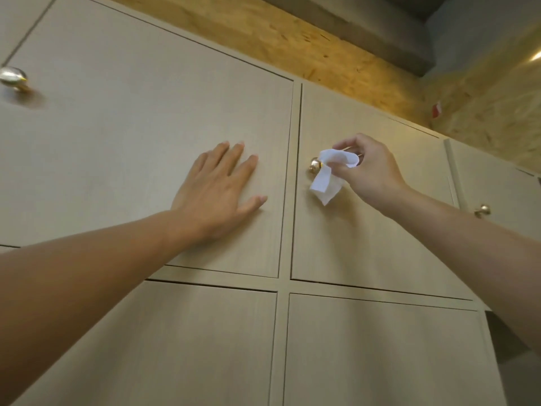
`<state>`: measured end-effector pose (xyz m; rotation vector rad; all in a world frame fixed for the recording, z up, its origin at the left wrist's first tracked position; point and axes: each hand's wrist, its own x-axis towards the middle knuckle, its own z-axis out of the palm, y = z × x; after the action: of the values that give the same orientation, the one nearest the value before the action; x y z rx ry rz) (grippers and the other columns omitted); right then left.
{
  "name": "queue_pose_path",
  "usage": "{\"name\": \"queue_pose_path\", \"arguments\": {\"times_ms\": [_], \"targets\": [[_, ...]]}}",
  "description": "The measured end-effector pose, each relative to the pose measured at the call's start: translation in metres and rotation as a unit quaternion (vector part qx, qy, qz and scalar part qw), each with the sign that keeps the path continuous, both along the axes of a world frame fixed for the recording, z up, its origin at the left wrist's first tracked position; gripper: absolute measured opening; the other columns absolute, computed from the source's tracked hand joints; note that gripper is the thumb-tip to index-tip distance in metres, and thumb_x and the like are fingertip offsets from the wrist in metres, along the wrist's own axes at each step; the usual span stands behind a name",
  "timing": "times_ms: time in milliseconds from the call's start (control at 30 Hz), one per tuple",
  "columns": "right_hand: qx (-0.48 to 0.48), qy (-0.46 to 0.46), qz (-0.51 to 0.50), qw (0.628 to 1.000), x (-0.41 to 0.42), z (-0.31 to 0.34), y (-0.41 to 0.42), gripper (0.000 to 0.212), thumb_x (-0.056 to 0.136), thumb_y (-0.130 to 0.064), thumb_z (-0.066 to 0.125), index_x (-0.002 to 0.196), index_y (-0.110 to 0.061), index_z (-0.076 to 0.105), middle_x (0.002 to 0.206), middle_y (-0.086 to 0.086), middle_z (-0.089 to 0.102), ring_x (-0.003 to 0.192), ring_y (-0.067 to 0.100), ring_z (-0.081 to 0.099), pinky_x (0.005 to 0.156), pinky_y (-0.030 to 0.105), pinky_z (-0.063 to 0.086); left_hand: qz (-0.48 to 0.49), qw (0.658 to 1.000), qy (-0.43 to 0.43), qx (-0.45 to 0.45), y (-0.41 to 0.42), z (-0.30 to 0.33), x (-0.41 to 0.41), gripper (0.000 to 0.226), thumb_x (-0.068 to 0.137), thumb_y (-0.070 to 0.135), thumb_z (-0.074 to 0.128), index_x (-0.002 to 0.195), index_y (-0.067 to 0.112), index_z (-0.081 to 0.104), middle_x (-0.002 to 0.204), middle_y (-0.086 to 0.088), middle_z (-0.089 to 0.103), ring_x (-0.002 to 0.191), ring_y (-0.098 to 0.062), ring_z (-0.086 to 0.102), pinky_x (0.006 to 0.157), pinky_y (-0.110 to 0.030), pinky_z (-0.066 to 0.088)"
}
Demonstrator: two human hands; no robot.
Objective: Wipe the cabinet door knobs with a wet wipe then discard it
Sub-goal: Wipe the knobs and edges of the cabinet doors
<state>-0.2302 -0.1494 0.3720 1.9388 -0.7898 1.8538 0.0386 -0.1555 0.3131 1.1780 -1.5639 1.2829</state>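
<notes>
My right hand (pixel 367 168) pinches a white wet wipe (pixel 329 175) against the right side of a shiny gold knob (pixel 313 165) on the upper right cabinet door (pixel 380 244). Part of the wipe hangs loose below the knob. My left hand (pixel 218 190) lies flat with its fingers spread on the neighbouring upper door (pixel 131 142), just left of the gap between the two doors. A second knob (pixel 13 79) sits at the far left edge. A third knob (pixel 482 210) is on a door at the far right.
Pale wood-grain cabinet doors fill the view, with two more doors (pixel 205 347) below. Above the cabinets runs a chipboard panel (pixel 292 36). A dark opening (pixel 506 341) shows at the lower right beside the cabinet.
</notes>
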Motion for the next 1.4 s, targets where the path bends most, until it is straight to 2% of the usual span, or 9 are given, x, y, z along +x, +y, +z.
{"name": "queue_pose_path", "arguments": {"times_ms": [233, 333, 433, 533, 633, 867, 1033, 1100, 1400], "targets": [[0.033, 0.035, 0.049, 0.998, -0.012, 0.002, -0.025, 0.029, 0.081, -0.029, 0.077, 0.107, -0.023, 0.065, 0.101, 0.0, 0.07, 0.087, 0.017, 0.067, 0.067, 0.027, 0.056, 0.064, 0.996, -0.008, -0.054, -0.011, -0.009, 0.001, 0.078, 0.096, 0.068, 0.013, 0.163, 0.027, 0.012, 0.172, -0.008, 0.01, 0.158, -0.029, 0.006, 0.128, -0.046, 0.01], [0.055, 0.065, 0.073, 0.994, -0.007, 0.006, -0.026, 0.021, 0.087, -0.025, 0.073, 0.104, -0.017, 0.066, 0.096, -0.001, 0.07, 0.072, 0.014, 0.064, 0.056, 0.019, 0.053, 0.063, 0.996, -0.01, -0.056, -0.011, -0.01, 0.001, 0.078, 0.097, 0.068, 0.013, 0.163, 0.027, 0.011, 0.172, -0.007, 0.009, 0.158, -0.028, 0.005, 0.128, -0.046, 0.01], [0.059, 0.104, 0.091, 0.989, -0.003, 0.011, -0.027, 0.02, 0.09, -0.022, 0.069, 0.106, -0.008, 0.066, 0.094, 0.003, 0.068, 0.067, 0.013, 0.063, 0.058, 0.025, 0.053, 0.066, 0.996, -0.01, -0.06, -0.011, -0.01, 0.001, 0.078, 0.097, 0.067, 0.014, 0.163, 0.028, 0.011, 0.172, -0.007, 0.009, 0.158, -0.028, 0.005, 0.128, -0.046, 0.01], [0.079, 0.152, 0.112, 0.979, -0.004, 0.019, -0.028, 0.018, 0.093, -0.008, 0.06, 0.107, 0.004, 0.063, 0.094, 0.009, 0.062, 0.077, 0.021, 0.06, 0.067, 0.031, 0.051, 0.069, 0.996, -0.011, -0.058, -0.012, -0.009, 0.002, 0.078, 0.096, 0.068, 0.014, 0.163, 0.028, 0.011, 0.172, -0.007, 0.007, 0.158, -0.028, 0.004, 0.128, -0.046, 0.009], [0.109, 0.187, 0.133, 0.967, -0.006, 0.028, -0.028, 0.016, 0.092, -0.001, 0.057, 0.103, -0.002, 0.068, 0.099, 0.006, 0.066, 0.088, 0.02, 0.063, 0.079, 0.034, 0.052, 0.072, 0.995, -0.012, -0.063, -0.012, -0.009, 0.001, 0.078, 0.097, 0.068, 0.014, 0.163, 0.028, 0.011, 0.172, -0.007, 0.008, 0.158, -0.028, 0.005, 0.128, -0.047, 0.01], [0.146, 0.11, 0.184, 0.966, -0.003, 0.031, -0.036, 0.021, 0.093, -0.005, 0.064, 0.111, 0.004, 0.068, 0.108, 0.013, 0.071, 0.095, 0.026, 0.07, 0.092, 0.038, 0.056, 0.078, 0.995, -0.014, -0.068, -0.012, -0.009, 0.001, 0.079, 0.096, 0.067, 0.012, 0.163, 0.026, 0.01, 0.172, -0.009, 0.008, 0.158, -0.03, 0.005, 0.128, -0.046, 0.009], [0.162, 0.035, 0.201, 0.965, 0.009, 0.034, -0.029, 0.017, 0.096, -0.004, 0.059, 0.107, 0.008, 0.064, 0.095, 0.02, 0.064, 0.066, 0.024, 0.067, 0.064, 0.029, 0.058, 0.07, 0.995, -0.015, -0.072, -0.012, -0.01, 0.0, 0.078, 0.096, 0.066, 0.016, 0.163, 0.025, 0.014, 0.171, -0.01, 0.011, 0.158, -0.03, 0.008, 0.127, -0.046, 0.011], [0.178, 0.022, 0.221, 0.959, 0.009, 0.033, -0.026, 0.018, 0.097, -0.003, 0.058, 0.109, 0.009, 0.062, 0.099, 0.019, 0.062, 0.069, 0.025, 0.066, 0.06, 0.026, 0.058, 0.07, 0.995, -0.017, -0.072, -0.012, -0.01, 0.001, 0.079, 0.096, 0.067, 0.015, 0.163, 0.026, 0.014, 0.171, -0.009, 0.011, 0.158, -0.03, 0.008, 0.127, -0.046, 0.011], [0.202, 0.062, 0.24, 0.947, 0.0, 0.03, -0.028, 0.018, 0.096, -0.001, 0.058, 0.114, -0.002, 0.063, 0.116, 0.02, 0.067, 0.107, 0.031, 0.068, 0.099, 0.039, 0.053, 0.07, 0.995, -0.017, -0.068, -0.012, -0.011, 0.002, 0.079, 0.095, 0.068, 0.012, 0.163, 0.027, 0.011, 0.172, -0.009, 0.009, 0.158, -0.029, 0.005, 0.127, -0.045, 0.008]]}}
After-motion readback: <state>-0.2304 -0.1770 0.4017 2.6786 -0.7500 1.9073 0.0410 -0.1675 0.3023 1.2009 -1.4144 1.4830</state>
